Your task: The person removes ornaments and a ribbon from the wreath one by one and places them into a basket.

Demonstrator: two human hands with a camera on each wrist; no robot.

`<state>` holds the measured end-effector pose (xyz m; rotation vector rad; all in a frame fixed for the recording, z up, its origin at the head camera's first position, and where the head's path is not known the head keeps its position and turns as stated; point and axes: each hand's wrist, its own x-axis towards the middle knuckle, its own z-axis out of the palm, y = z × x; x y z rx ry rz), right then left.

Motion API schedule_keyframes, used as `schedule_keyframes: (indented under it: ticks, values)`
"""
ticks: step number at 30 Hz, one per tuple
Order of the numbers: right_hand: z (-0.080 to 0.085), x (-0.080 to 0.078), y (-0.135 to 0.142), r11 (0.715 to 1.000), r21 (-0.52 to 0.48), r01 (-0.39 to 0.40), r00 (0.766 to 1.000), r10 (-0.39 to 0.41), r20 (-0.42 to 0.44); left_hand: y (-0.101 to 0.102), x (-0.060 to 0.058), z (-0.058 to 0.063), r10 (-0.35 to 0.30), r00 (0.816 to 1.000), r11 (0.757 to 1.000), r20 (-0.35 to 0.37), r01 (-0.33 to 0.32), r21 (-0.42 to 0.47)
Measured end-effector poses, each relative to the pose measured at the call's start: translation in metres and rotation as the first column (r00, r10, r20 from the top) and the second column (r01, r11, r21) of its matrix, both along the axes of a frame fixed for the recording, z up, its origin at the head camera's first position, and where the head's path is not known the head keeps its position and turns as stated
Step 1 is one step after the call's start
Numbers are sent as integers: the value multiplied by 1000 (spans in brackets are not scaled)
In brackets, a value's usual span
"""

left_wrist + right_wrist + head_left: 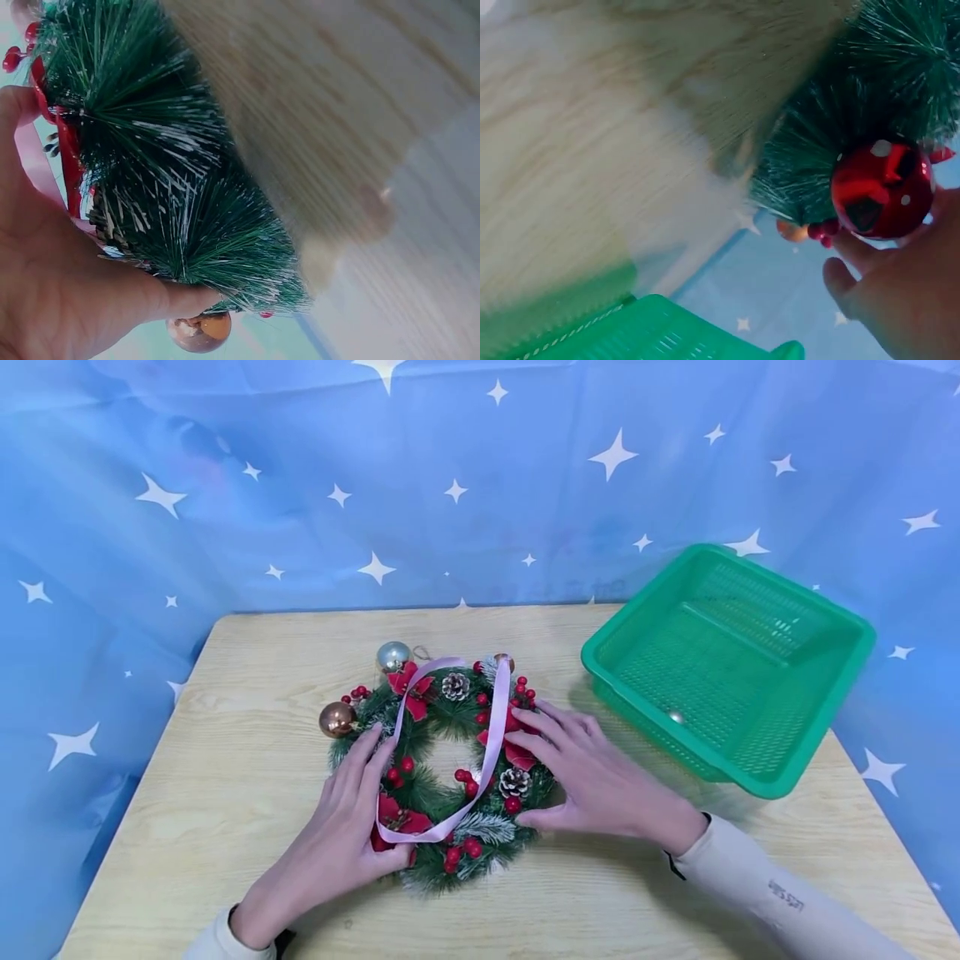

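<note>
Your pale sleeves (780, 885) extend over the bench (225, 752). The wreath (483, 831) lies there, green, bearing red flowers (417, 693), pinecones (514, 782) and lilac ribbon (497, 724). Your left hand (337, 831) and right hand (592, 772) hold it, fingers clamped on opposite sides.

- Head view bright and fairly even, soft shadows on the table (225, 760) beside the green basket (720, 660)
- Small glints on the copper bauble (337, 720)
- Both wrist views hazy, the right dimmer, the table seemingly motion-blurred
</note>
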<state>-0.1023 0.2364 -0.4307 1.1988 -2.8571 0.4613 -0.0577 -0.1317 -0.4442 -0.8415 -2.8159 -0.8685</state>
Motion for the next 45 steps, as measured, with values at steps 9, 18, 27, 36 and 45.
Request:
schedule_keyframes:
  ticks: [9,18,27,36,45]
  values:
    - [-6,2,-6,1000,-11,2,997,-3,-78,-2,15,9,95,995,995,-22,-95,-1]
    - [-6,15,-14,996,-6,84,991,-84,-104,7,31,14,162,985,984,62,-156,-81]
    - [-8,30,-24,987,23,160,977,-155,-143,18,30,6,197,980,970,3,-195,-146]
    - [-1,28,-13,991,-25,131,990,-132,-51,20,28,6,168,985,976,-36,-171,-134]
    - [1,22,7,985,-118,127,990,-133,-42,12,19,7,111,994,983,-14,-112,-148]
